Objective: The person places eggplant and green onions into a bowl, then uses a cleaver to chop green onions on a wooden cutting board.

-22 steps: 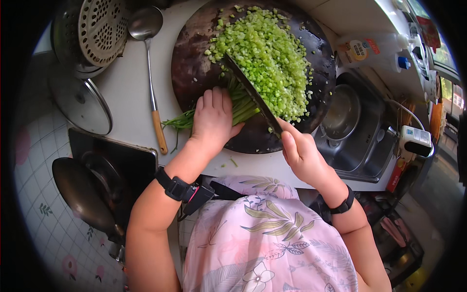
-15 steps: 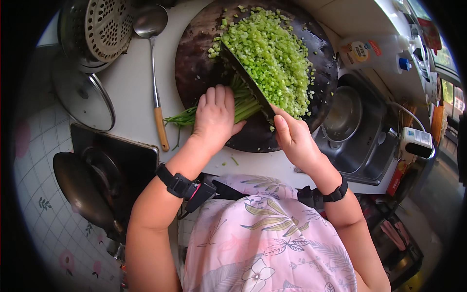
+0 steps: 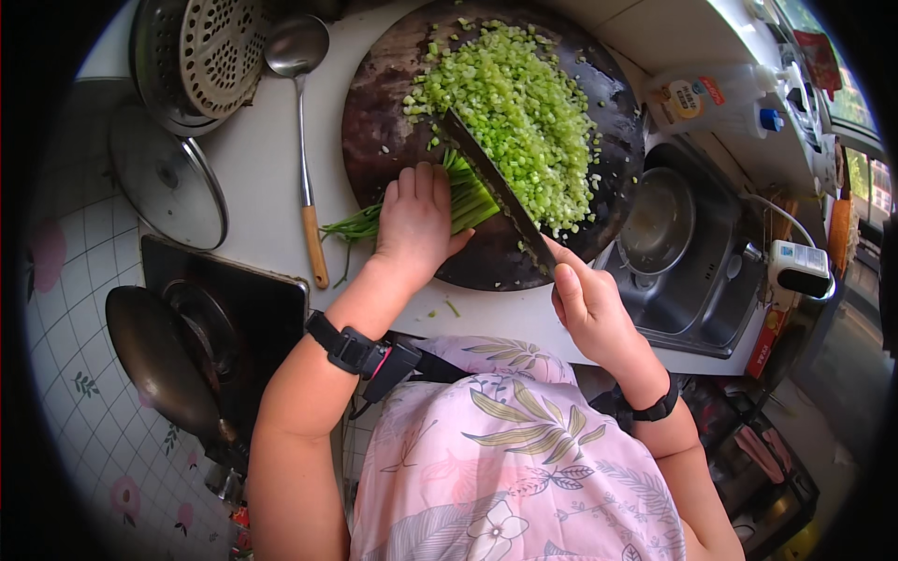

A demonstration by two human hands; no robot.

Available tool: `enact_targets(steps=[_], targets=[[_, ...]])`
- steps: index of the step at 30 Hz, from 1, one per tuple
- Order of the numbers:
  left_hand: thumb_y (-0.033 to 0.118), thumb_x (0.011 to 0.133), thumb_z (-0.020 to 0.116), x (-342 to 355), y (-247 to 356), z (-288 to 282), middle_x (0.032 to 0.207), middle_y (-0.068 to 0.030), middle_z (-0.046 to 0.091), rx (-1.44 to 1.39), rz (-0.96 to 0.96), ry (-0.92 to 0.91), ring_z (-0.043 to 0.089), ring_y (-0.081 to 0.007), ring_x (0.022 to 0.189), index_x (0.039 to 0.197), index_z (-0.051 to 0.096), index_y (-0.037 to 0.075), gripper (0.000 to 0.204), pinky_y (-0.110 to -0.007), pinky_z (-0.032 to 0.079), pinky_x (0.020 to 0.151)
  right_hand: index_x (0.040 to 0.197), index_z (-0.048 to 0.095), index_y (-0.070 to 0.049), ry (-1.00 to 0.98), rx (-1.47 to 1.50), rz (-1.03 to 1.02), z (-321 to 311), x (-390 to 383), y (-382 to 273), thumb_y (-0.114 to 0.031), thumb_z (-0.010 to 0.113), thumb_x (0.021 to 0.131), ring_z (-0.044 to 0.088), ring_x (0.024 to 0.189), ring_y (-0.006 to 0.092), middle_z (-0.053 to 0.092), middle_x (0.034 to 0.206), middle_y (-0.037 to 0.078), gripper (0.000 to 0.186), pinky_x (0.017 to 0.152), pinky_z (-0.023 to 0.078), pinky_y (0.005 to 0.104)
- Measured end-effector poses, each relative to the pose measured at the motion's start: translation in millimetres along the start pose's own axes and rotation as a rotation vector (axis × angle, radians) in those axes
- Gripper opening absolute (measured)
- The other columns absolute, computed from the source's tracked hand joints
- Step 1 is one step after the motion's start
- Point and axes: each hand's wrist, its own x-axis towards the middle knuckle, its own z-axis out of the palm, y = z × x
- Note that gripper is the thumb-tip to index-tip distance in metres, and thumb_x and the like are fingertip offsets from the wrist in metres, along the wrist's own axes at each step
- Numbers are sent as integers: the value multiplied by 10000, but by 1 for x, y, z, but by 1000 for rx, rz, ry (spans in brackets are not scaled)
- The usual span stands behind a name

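My left hand (image 3: 412,224) lies over a bunch of thin green stalks (image 3: 474,202) that look like celery, pressing them down with its fingers close together. Their thin ends stick out on its left. My right hand (image 3: 596,309) is closed around the handle of a kitchen knife (image 3: 498,185), which hides the handle. Its dark blade slants up to the left, seen nearly edge-on, between the stalks' cut ends and a large heap of chopped pale-green pieces (image 3: 533,112). Green bits cling to the blade. Everything rests on a round dark chopping board (image 3: 383,103).
Left of the board lie a ladle (image 3: 307,178) with a wooden handle and a glass lid (image 3: 168,178). A wok (image 3: 159,360) stands by the black stove (image 3: 253,280). To the right are a sink (image 3: 697,290) holding a metal bowl (image 3: 658,220), and a plastic jug (image 3: 706,98).
The knife has moved slightly toward me and to the right, away from my left hand, along with my right hand. More of the stalks' cut ends show. My left hand stays in place.
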Motion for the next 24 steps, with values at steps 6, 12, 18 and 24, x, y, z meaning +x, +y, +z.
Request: enact_targets(steps=[6,12,18,24], targets=[[501,632,740,1,-2,4,1117,-165,485,-6,5,-18,463,-290,982,1190,476,-93,857,-358,411,848,1282,466,35,-10,2,-1,3,7,-3,-230,412,1006,549,538,290,518,590,188,386,592,450,348],[514,632,733,1,-3,4,1113,-166,496,78,8,-47,462,-284,979,1177,490,-88,848,-348,414,859,1198,499,24,31,-47,-83,18,53,8,-242,398,1012,536,531,313,514,577,181,341,570,432,397],[492,624,749,-1,0,4,1089,-155,489,40,19,38,472,-281,967,1190,465,-80,853,-350,422,842,1269,487,29,10,27,-34,6,34,-1,-277,380,1023,496,511,198,480,569,120,407,545,414,344],[474,626,759,-1,-1,6,1082,-146,479,-17,19,39,479,-282,955,1192,428,-78,857,-361,424,823,1303,464,33,-4,56,-38,-6,-3,-13,-257,377,1023,488,531,181,469,584,91,412,571,428,307]])
